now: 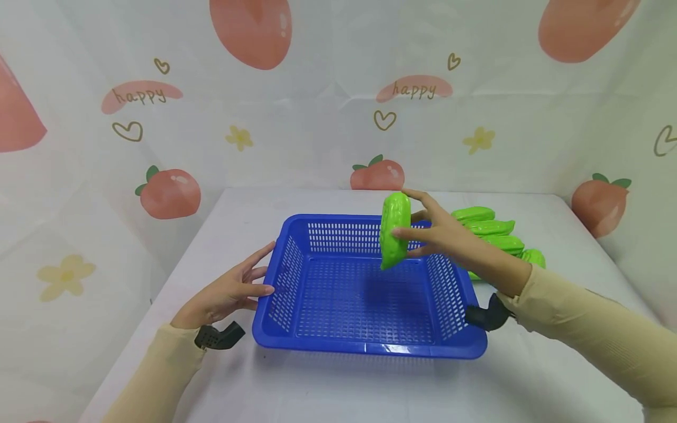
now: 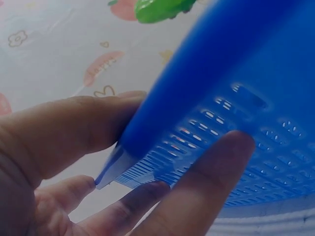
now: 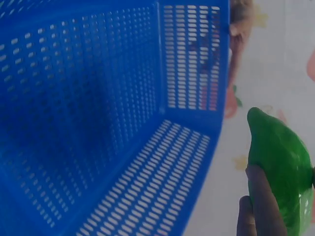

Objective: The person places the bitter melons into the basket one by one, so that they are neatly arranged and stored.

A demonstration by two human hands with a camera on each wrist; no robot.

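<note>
1. Over there, the right grip (image 1: 443, 231) is clamped round a green vegetable (image 1: 394, 212), held above the right part of the basket (image 1: 338, 345) without touching it.
2. The left grip (image 1: 230, 292) pinches the basket's left rim, as if to steady it.
3. I'd judge this the carrying-in step; the next move calls for lowering the vegetable into the basket, then letting the right grip part.
4. My count: one basket, one held vegetable, and at least four other vegetables (image 1: 494, 228) on the counter (image 1: 317, 390), right of the basket; the right arm (image 1: 592, 329) may hide another.
</note>
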